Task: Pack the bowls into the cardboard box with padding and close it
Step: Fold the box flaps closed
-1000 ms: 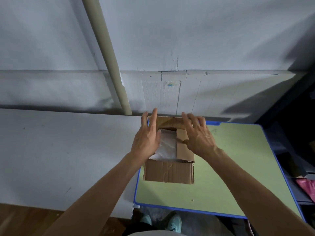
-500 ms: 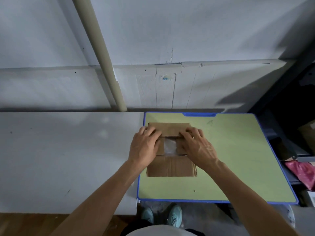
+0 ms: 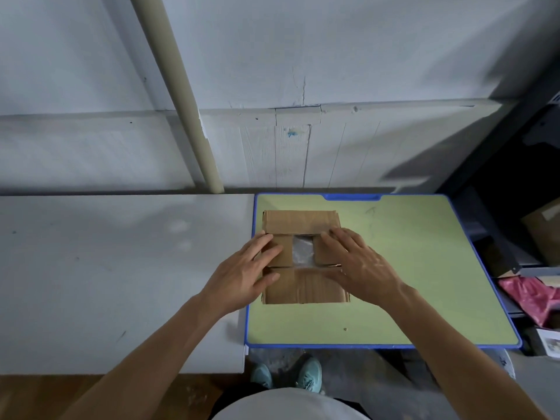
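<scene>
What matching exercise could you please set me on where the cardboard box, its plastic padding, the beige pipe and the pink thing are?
Things: 1 brown cardboard box; 2 crinkled clear plastic padding; 3 round beige pipe; 4 crumpled pink material.
Places: A against the grey wall; B on the green blue-edged table; C in the gap between flaps; D far right, beyond the table.
Pairs: 1-B; 2-C; 3-A; 4-D.

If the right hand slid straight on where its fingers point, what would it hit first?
Probably the far flap of the cardboard box; the right hand seems almost at its edge.
</scene>
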Action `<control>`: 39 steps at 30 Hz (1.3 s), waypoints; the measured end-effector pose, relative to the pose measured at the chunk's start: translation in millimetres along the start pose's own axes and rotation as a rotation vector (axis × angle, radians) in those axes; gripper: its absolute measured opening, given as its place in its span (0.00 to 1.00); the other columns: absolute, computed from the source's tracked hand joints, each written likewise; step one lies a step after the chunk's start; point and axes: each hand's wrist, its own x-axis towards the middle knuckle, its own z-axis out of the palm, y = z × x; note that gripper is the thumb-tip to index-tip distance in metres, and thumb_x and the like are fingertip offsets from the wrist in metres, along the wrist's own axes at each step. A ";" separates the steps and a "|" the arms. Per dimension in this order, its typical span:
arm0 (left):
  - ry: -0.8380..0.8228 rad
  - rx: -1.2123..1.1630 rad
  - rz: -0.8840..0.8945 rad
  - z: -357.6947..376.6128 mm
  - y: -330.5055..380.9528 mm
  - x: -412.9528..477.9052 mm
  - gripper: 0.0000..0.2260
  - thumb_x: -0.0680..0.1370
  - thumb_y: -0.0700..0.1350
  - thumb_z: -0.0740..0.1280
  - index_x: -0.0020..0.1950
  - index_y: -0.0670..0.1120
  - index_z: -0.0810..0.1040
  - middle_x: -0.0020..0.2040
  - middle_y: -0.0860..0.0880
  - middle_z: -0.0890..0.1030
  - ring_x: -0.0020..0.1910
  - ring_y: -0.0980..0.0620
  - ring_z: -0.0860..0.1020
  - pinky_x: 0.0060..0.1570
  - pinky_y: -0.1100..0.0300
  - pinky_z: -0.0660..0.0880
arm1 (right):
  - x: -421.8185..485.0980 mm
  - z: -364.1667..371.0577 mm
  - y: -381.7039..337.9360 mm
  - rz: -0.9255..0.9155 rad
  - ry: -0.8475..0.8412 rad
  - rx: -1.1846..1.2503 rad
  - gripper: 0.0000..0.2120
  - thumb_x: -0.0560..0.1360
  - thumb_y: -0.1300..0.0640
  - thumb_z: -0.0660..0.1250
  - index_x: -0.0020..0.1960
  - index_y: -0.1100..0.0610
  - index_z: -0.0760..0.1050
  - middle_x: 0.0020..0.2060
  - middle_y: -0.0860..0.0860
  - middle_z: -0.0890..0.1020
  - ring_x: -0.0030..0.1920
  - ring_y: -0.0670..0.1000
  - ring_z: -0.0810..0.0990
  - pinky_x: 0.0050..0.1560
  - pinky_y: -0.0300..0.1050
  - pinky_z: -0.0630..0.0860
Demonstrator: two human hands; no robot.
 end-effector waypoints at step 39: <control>-0.124 0.192 -0.135 21.0 18.4 65.9 0.36 0.79 0.69 0.39 0.80 0.49 0.36 0.78 0.42 0.32 0.77 0.44 0.31 0.77 0.42 0.47 | 38.5 19.3 12.9 0.052 -0.007 0.043 0.32 0.81 0.37 0.41 0.80 0.52 0.50 0.79 0.53 0.48 0.79 0.53 0.44 0.77 0.51 0.55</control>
